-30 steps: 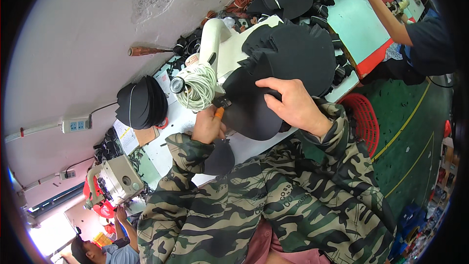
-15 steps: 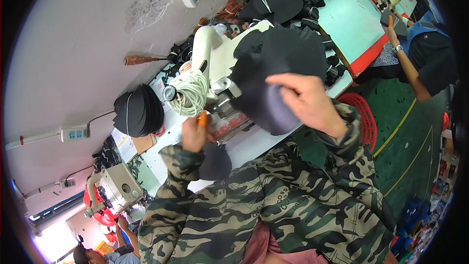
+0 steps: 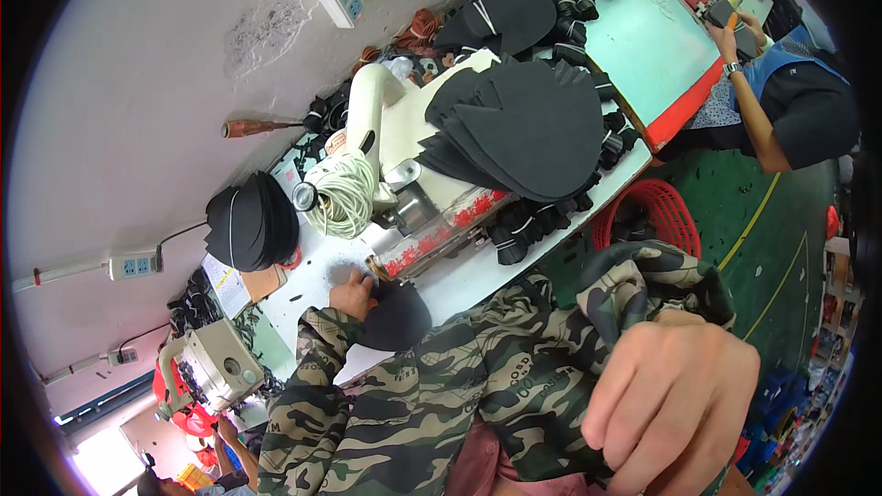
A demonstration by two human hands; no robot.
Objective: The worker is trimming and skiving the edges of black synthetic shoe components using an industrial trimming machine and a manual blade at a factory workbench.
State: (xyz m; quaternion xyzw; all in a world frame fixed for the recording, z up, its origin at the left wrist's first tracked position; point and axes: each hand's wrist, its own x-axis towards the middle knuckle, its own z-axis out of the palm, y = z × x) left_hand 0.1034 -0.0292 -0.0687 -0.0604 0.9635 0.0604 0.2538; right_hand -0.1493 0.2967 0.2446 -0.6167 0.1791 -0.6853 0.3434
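Observation:
A cream sewing machine [image 3: 367,96] lies across the white table, a coil of pale cord [image 3: 342,195] over its head. Beside the machine's working end, my left hand [image 3: 351,295] is low with curled fingers at the edge of a black rounded sheet piece [image 3: 397,319]; its fingertips are partly hidden. My right hand [image 3: 675,404] is raised close in front of my jacket, away from the table. Its fingers are bent inward, and the palm side is hidden. A fanned stack of black cut pieces [image 3: 533,129] rests on the machine bed.
Another tied black stack [image 3: 253,222] stands left of the machine. Black bundles [image 3: 519,231] line the table's near edge. A red basket [image 3: 675,211] stands on the green floor. A wooden-handled tool [image 3: 253,128] is by the wall. A co-worker [image 3: 781,83] sits at the right.
My right hand has left the black stack and moved down and right, toward me. My left hand has lowered beside the small black piece. The large moving black piece is now still.

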